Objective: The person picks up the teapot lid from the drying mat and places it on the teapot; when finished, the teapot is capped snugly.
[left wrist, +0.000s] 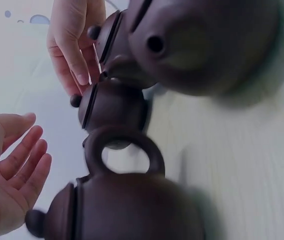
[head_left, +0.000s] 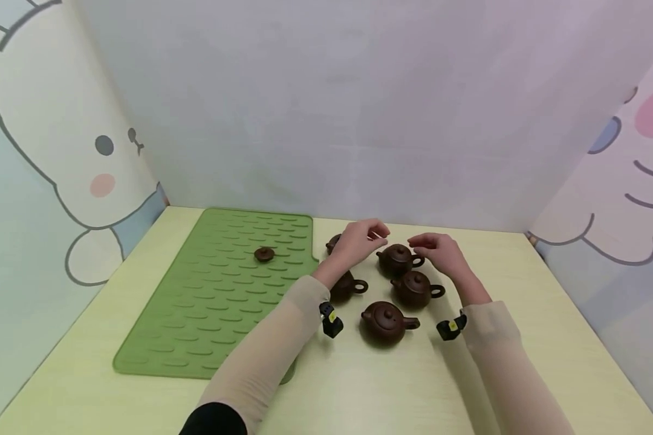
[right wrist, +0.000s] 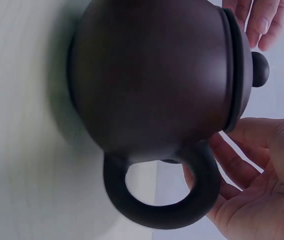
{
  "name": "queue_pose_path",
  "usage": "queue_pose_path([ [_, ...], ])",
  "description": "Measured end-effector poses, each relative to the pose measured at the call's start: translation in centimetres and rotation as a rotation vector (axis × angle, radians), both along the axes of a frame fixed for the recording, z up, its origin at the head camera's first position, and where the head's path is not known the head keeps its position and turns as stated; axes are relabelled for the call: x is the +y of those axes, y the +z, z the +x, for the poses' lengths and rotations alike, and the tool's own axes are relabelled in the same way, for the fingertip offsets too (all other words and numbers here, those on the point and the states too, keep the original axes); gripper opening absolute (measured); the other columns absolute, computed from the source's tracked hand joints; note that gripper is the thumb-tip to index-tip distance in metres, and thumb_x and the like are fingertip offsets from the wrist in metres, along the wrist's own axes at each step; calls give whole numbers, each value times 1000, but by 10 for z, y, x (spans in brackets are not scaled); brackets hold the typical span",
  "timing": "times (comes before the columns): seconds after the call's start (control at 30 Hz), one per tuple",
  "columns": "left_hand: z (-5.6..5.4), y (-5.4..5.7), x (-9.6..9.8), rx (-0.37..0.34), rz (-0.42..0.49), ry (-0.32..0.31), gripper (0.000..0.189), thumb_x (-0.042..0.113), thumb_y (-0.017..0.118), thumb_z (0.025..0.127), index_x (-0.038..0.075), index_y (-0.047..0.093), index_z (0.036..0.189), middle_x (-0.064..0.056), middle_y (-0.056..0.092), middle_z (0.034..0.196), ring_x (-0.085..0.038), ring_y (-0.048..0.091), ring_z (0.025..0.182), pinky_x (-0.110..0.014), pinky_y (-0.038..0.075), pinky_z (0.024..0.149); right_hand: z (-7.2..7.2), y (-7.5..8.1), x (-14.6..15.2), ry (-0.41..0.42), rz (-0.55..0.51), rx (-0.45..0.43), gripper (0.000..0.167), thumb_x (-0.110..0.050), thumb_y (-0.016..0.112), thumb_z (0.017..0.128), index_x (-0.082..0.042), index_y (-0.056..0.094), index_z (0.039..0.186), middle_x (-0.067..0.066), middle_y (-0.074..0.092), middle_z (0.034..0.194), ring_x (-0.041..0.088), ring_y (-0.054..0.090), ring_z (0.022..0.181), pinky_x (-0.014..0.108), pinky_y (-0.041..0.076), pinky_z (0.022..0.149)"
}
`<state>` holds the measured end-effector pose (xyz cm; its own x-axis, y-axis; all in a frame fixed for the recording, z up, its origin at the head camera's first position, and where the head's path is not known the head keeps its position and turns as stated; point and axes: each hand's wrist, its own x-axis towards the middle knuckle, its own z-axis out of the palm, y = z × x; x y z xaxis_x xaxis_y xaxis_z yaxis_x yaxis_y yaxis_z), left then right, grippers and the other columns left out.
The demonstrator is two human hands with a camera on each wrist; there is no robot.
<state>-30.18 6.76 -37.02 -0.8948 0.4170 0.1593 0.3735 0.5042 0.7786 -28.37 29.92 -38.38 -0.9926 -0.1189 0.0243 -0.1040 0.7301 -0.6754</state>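
Note:
Several dark brown teapots stand in a cluster: a back teapot (head_left: pixel 397 258), a middle teapot (head_left: pixel 415 290) and a front teapot (head_left: pixel 384 326), plus two more behind my left arm. My left hand (head_left: pixel 361 240) hovers over the left pair, partly covering a far-left teapot (head_left: pixel 333 243); in the left wrist view its fingers are loosely spread and empty. Beside the back teapot's handle is my right hand (head_left: pixel 439 252), fingers bent loosely; whether they touch it cannot be told. A near teapot (right wrist: pixel 156 75) hides some fingertips in the right wrist view.
A green textured mat (head_left: pixel 196 314) covers the table's left part, with a small dark brown lid (head_left: pixel 263 254) on it. The pale table (head_left: pixel 549 338) extends right of the teapots. A white backdrop (head_left: pixel 359 109) rises behind the table.

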Motion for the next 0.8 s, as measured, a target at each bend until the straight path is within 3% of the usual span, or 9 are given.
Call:
queue_pose_path([
  [0.53,-7,4,-46,36,29,80,15,20,68,95,14,70,109,-2,73,109,-18,69,101,-30,58,85,-10,12,-21,38,-14,-4,28,-16,59,100,-1,67,123,22,68,124,38,64,113,51,53,94],
  [0.8,-7,7,-75,9,63,123,17,16,67,96,10,69,111,-7,72,111,-22,68,102,-34,58,85,-16,16,-32,44,-23,-18,27,-16,60,100,-3,68,122,21,67,125,37,64,113,49,54,93],
])
